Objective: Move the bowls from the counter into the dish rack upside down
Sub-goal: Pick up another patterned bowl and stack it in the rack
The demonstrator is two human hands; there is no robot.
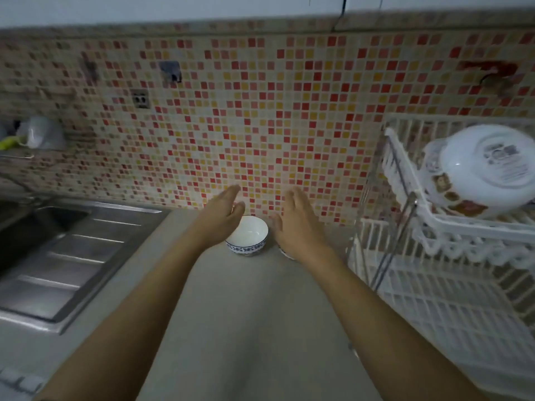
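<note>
Both our hands are spread and empty: left hand (221, 211) over the upright bowl (247, 235) on the counter (246, 314), right hand (292, 221) covering a second. We should grip each rim firmly, then flip them onto the rack (451, 308).

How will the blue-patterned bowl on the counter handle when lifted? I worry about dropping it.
The bowl looks like glazed ceramic, so it is probably stiff, breakable and a little slippery. It sits upright on a narrow foot, so a sideways push might tip it. Both hands, left and right, are open beside it; a two-handed lift seems safest.
</note>
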